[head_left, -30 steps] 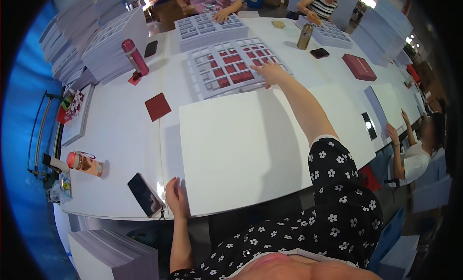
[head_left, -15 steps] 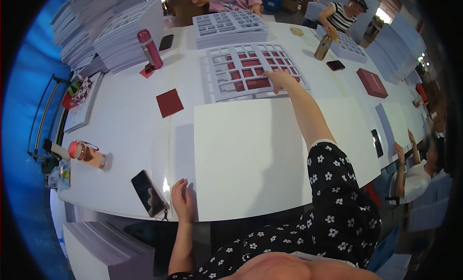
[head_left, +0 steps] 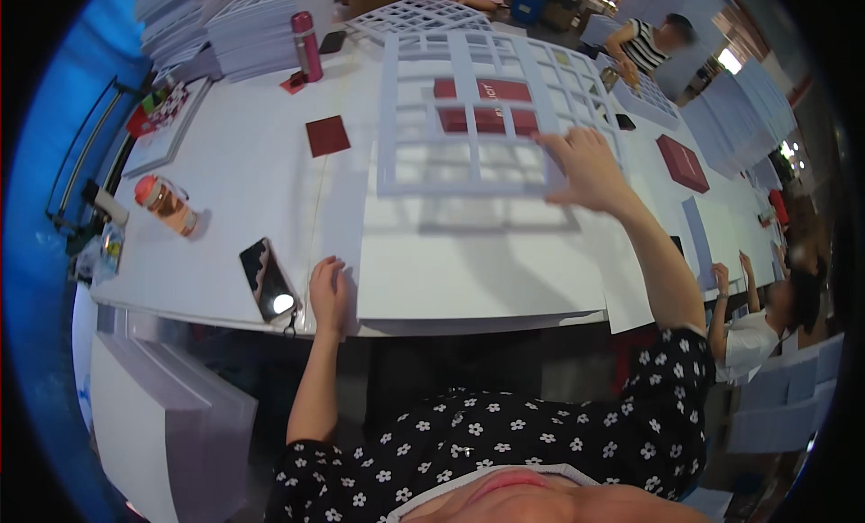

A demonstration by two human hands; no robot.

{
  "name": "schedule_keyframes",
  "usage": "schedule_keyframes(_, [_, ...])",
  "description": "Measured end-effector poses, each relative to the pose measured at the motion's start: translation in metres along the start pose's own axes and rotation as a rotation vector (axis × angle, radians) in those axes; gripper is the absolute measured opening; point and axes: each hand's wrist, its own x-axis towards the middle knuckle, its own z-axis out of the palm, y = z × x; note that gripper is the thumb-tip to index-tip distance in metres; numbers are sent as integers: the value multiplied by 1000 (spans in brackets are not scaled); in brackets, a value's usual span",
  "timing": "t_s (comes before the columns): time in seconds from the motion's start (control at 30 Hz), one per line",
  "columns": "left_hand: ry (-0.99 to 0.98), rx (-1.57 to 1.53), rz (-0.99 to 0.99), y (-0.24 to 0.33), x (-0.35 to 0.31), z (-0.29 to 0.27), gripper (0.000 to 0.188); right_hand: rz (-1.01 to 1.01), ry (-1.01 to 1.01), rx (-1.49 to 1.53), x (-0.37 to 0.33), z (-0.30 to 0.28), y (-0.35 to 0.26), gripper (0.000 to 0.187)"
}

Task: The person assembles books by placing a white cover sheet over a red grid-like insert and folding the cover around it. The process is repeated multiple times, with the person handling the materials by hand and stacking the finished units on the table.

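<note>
My right hand (head_left: 586, 172) pinches the near right part of a white lattice sheet (head_left: 464, 72) with rectangular cut-outs. The sheet is raised and casts a shadow on a plain white board (head_left: 405, 280) lying in front of me. Through its openings shows a red box (head_left: 488, 120). My left hand (head_left: 327, 293) lies at the table's near edge, just left of the board, with its fingers stretched out and nothing in it.
Left of the board are a phone (head_left: 263, 275), a dark red square (head_left: 327, 136), a drink bottle (head_left: 168, 205) and a pink flask (head_left: 307, 50). Stacked lattice sheets (head_left: 266, 36) stand behind. Another red box (head_left: 682, 163) lies right. Co-workers sit around the table.
My right hand has lifted the lattice sheet and drawn it toward me, so its near edge now overlaps the white board. My left hand stays beside the board. The view has shifted.
</note>
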Motion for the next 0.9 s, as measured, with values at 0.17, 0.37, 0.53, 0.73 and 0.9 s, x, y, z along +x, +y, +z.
schedule_keyframes(0.17, [23, 27, 10, 6, -1, -6, 15, -163, -50, 78, -105, -9, -57, 83])
schedule_keyframes(0.37, [14, 48, 56, 8, -3, 1, 16, -125, -237, 143, -128, 28, -70, 86])
schedule_keyframes(0.53, [82, -128, -72, 0, -4, 4, 21, -111, -172, 120, -116, 45, -73, 90])
schedule_keyframes(0.73, [131, -555, -269, 3, -15, -21, 36, -28, 39, 23, -134, 61, -70, 96])
schedule_keyframes(0.9, [-70, -463, -83, 101, -42, -55, 49, 396, 297, 541, -218, 77, -13, 79])
